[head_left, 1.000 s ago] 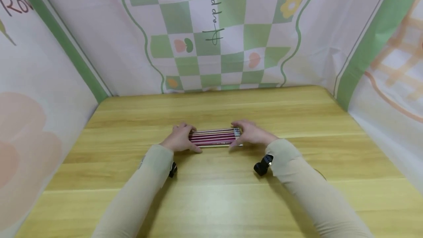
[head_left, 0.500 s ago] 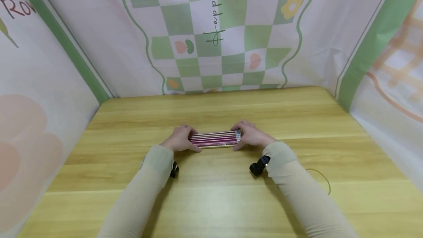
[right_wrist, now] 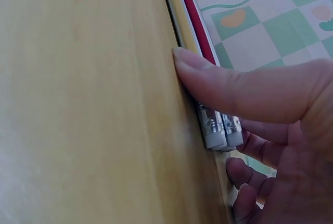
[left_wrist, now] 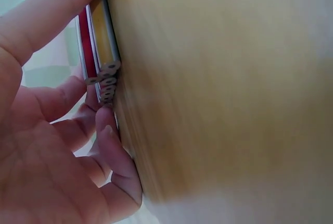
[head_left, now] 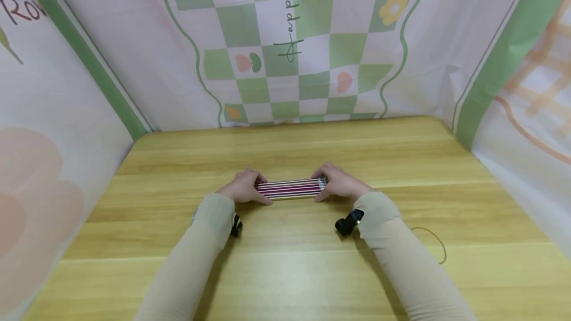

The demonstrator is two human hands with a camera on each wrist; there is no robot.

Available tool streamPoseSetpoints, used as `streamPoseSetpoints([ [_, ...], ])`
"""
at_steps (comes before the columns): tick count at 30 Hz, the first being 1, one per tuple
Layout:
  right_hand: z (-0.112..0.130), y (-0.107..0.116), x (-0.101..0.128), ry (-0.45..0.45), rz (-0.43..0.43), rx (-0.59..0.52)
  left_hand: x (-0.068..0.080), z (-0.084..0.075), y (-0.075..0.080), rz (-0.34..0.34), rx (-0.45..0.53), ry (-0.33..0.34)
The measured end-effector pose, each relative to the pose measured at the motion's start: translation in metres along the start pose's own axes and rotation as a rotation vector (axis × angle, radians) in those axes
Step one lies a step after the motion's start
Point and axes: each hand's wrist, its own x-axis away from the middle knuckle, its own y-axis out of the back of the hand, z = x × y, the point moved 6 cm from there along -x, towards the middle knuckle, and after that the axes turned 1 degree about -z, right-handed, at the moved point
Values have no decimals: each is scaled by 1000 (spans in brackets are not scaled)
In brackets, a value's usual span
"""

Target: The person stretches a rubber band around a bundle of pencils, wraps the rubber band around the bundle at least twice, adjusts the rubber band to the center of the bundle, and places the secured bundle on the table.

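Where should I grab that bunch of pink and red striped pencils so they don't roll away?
Probably at both ends, one hand from each side. The bunch of pink and red striped pencils lies flat, crosswise on the wooden table, so the left hand and right hand cupping its ends keep the row squeezed together.

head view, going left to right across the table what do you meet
left hand → bundle of pencils → right hand → thin loop lying on the wooden table

"happy" on checkered backdrop (head_left: 290, 53)
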Motion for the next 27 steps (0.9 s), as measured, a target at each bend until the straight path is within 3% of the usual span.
streamPoseSetpoints([
  [14, 4, 1, -3, 20, 30, 14, -3, 4, -1, 46, 37, 3],
  [27, 1, 2, -2, 21, 60, 7, -3, 1, 0, 73, 49, -40],
])
